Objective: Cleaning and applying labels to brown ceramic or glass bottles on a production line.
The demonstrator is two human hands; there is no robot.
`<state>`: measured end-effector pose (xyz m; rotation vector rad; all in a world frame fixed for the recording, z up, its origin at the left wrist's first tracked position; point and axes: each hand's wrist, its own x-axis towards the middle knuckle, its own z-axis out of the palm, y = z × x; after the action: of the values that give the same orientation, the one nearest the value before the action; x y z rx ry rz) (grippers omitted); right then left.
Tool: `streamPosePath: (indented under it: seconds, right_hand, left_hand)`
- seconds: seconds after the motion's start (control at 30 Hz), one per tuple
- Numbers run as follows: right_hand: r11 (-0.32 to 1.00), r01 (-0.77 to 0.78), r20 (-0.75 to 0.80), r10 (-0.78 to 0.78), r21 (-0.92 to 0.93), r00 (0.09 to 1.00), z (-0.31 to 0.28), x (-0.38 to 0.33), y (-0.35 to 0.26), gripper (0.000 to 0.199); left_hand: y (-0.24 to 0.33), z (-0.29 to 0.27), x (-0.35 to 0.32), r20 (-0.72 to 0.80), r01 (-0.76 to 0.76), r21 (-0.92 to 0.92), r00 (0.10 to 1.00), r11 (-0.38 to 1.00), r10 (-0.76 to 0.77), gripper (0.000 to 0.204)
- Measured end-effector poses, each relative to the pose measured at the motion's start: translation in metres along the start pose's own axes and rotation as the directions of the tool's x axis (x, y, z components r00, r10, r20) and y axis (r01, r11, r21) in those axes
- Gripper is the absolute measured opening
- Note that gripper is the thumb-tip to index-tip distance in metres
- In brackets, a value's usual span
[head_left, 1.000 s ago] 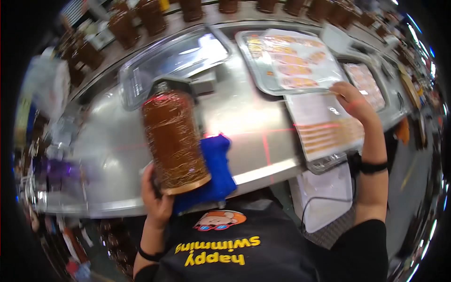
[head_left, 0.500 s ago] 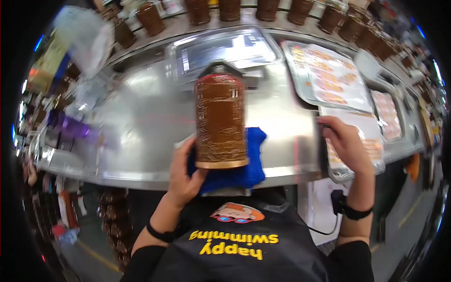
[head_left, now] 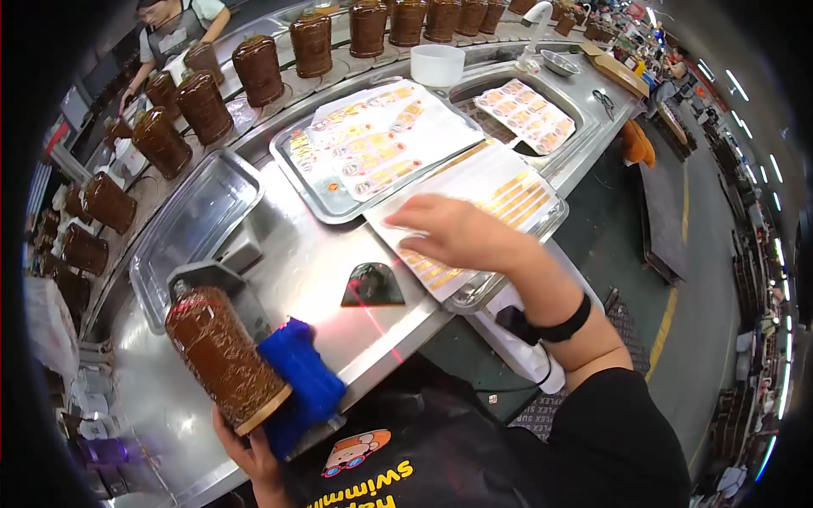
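A glossy brown cylindrical jar [head_left: 222, 356] with a gold band at its near end lies tilted against a grey stand, beside a bundled blue cloth [head_left: 305, 385]. My left hand [head_left: 256, 464] grips it at the gold-banded end, fingers partly hidden beneath. My right hand [head_left: 466, 233] reaches over a sheet of gold-striped decals [head_left: 521, 199] lying on a metal tray. Its thumb and fingers are apart, with nothing visible between them. On the steel table between the hands lies a dark dome-shaped flat piece [head_left: 373, 286].
A larger tray [head_left: 326, 207] holds sheets of patterned decals. More decals [head_left: 525, 117] lie over a sink beside a white tub [head_left: 437, 65]. An empty clear-looking tray [head_left: 199, 224] stands left. Several brown jars line a conveyor behind; a person [head_left: 174, 34] stands beyond it.
The view has swung to the right, so the jar now appears lower left. My right hand has moved farther over the striped decal sheet. My left hand stays on the jar.
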<state>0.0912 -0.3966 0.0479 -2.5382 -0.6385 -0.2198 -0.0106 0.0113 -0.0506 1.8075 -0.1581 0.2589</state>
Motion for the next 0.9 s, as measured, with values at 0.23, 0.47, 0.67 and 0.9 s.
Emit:
streamPosePath:
  seconds: [0.23, 0.47, 0.67, 0.9]
  right_hand:
    - [0.799, -0.497, -0.029, 0.519, -0.337, 0.854, -0.113, -0.044, 0.169, 0.019]
    - [0.692, -0.469, 0.278, 0.680, -0.549, 0.678, -0.141, -0.043, 0.298, 0.026]
    - [0.677, -0.504, 0.485, 0.736, -0.535, 0.473, -0.133, -0.017, 0.311, 0.038]
    - [0.660, -0.467, 0.499, 0.751, -0.589, 0.431, -0.128, -0.013, 0.346, 0.038]
  left_hand:
    - [-0.003, 0.004, 0.009, -0.053, -0.001, -0.094, 0.999, 0.996, -0.004, 0.069]
    - [-0.036, -0.013, 0.015, -0.091, 0.120, -0.144, 0.987, 0.982, -0.134, 0.076]
    - [-0.044, -0.006, 0.022, -0.102, 0.155, -0.115, 0.981, 0.981, -0.167, 0.075]
    - [-0.048, 0.005, 0.031, -0.097, 0.213, -0.088, 0.970, 0.973, -0.221, 0.075]
